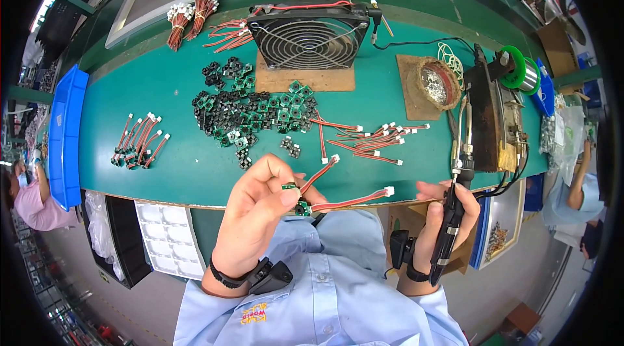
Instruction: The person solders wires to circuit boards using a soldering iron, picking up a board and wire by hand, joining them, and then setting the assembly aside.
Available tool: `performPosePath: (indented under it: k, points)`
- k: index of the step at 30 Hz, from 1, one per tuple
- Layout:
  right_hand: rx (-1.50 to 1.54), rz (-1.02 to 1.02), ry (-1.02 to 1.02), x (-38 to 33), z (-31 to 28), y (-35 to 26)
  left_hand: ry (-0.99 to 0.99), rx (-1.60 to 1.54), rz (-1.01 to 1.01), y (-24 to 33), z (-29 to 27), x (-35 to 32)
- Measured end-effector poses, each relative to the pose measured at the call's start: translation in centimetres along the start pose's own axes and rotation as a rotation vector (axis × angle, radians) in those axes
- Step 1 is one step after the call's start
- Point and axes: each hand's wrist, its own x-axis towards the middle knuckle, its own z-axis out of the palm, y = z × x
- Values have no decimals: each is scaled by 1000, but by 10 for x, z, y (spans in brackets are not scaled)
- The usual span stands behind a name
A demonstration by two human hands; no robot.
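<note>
Two hands: both busy above the near edge of the green bench [169,170].
Fan: black fan [309,35] stands at the far edge.
Board pile: small green boards [250,115] heaped mid-bench.
Right hand: right hand [448,216] wraps the soldering iron [455,206], tip up.
Left hand: left hand [263,199] pinches a small board with red leads [305,206] just off the near edge.
Advice: probably steady the board and touch the tip briefly to the joint.
</note>
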Motion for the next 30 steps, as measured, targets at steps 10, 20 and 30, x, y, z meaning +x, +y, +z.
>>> performPosePath:
  k: [10, 20, 30]
  points:
    - [-248, -299, -417, 14, 6, -27, -133, 343, 126, -2, 2, -7]
    - [-293, -147, -349, 18, 37, -28, -203, 970, 524, 2, 9, -9]
    - [-131, -227, -214, 13, 23, -17, -48, 243, 59, -7, 12, -10]
